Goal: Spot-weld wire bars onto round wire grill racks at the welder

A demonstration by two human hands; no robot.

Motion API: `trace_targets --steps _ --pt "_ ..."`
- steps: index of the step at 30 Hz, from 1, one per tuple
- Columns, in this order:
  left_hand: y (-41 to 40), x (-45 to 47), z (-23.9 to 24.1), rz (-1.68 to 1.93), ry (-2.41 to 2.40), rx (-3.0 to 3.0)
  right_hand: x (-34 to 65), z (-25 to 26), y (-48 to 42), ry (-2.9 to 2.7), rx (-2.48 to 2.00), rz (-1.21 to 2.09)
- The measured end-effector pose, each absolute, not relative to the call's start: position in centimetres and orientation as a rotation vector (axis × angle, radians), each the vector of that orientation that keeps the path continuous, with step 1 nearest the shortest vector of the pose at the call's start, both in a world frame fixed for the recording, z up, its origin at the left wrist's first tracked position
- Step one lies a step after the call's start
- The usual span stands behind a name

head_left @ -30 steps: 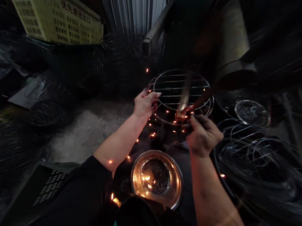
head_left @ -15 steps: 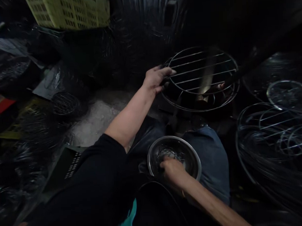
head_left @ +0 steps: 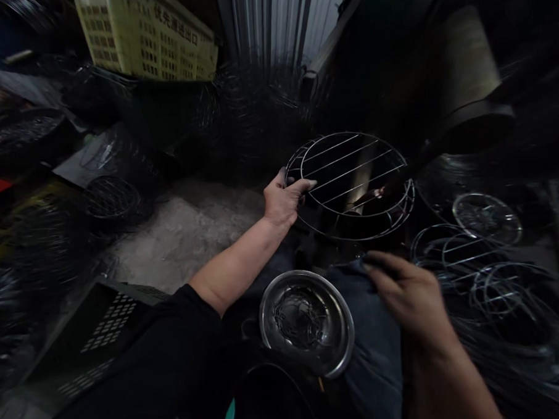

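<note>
My left hand (head_left: 283,198) grips the left edge of a round wire rack (head_left: 330,150), thumb on top and fingers curled around the rim. Parallel bars cross the rack's upper ring, and a second ring sits below. A dark rod with a coppery tip (head_left: 377,193) reaches over the rack's right part. Over my right thigh is my right hand (head_left: 410,293), thumb and fingers pinched together; whatever they hold is too small to make out. Between my legs rests a steel bowl (head_left: 343,330) with short bent wire pieces (head_left: 299,318) inside.
Wire rings and racks (head_left: 490,262) lie piled at the right. A thick cylinder (head_left: 472,65) of a machine stands at upper right. A yellow crate (head_left: 156,39) sits at upper left, a dark green crate (head_left: 104,328) at lower left. More wire goods (head_left: 112,197) lie left.
My right hand has left the bowl and risen to the right, toward the rack. My left hand still holds the rack. The whole view has shifted as my head turned.
</note>
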State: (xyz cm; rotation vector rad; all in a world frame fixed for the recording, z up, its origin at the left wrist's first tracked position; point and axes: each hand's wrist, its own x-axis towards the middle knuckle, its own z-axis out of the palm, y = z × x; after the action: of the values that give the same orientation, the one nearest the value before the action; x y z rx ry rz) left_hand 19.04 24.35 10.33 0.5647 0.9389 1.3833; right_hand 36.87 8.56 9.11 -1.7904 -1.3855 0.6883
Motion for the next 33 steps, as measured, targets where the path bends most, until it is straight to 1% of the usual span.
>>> trace_targets --steps 3,7,13,15,26,33 --pt "24.2 19.6 10.3 1.409 0.930 0.581 37.1 10.9 12.0 -1.217 -1.776 0.518" --pt "24.8 19.8 10.1 1.459 0.937 0.598 35.6 10.7 14.9 -1.078 -1.711 0.413" --pt "26.0 19.6 10.0 1.441 0.949 0.569 34.4 9.8 15.9 -0.708 -1.427 0.716" --pt "26.1 19.6 10.0 1.441 0.941 0.565 34.3 9.5 16.0 -0.655 -1.397 0.735" --pt "26.5 20.0 10.7 1.396 0.941 0.550 33.4 8.2 16.0 -0.710 -1.428 0.364" --pt "27.1 20.1 10.8 1.371 0.916 0.590 33.4 8.0 16.0 -0.699 -1.375 0.340"
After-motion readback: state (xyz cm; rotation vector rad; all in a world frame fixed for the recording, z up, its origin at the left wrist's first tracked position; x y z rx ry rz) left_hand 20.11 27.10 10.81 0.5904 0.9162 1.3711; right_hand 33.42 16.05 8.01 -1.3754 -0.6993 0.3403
